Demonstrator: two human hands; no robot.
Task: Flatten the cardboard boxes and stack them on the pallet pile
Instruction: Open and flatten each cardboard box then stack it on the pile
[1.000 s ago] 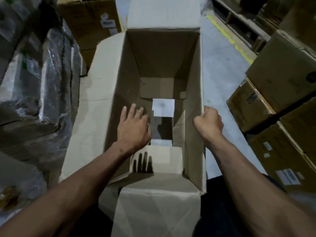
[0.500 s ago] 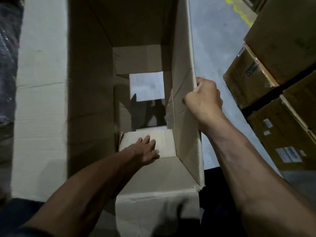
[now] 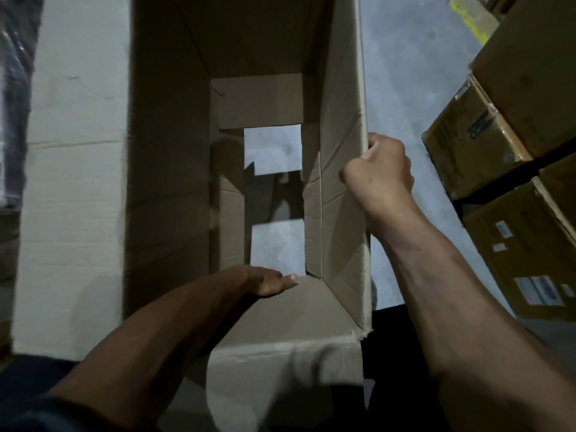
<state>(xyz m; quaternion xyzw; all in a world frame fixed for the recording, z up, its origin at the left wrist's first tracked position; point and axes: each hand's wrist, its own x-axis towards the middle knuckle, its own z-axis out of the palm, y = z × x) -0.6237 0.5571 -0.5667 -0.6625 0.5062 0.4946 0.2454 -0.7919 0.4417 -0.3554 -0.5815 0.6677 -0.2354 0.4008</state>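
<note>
An open brown cardboard box (image 3: 168,182) stands upright right below me and fills the middle of the view. Its bottom flaps are parted, and grey floor (image 3: 272,148) shows through the gap. My left hand (image 3: 265,280) reaches deep inside and lies flat, fingers together, on the near bottom flap. My right hand (image 3: 381,169) is closed over the top edge of the box's right wall. The box's left top flap (image 3: 74,182) hangs outward, pale in the light.
Stacked brown cartons (image 3: 514,151) with white labels stand close on the right. Plastic-wrapped goods (image 3: 12,104) line the left edge. Grey concrete floor (image 3: 411,73) runs between the box and the cartons, with a yellow line (image 3: 467,17) at the top right.
My left hand has sunk deeper into the box and pushed the near bottom flap down. The view has closed in on the box. My right hand keeps its grip on the right wall.
</note>
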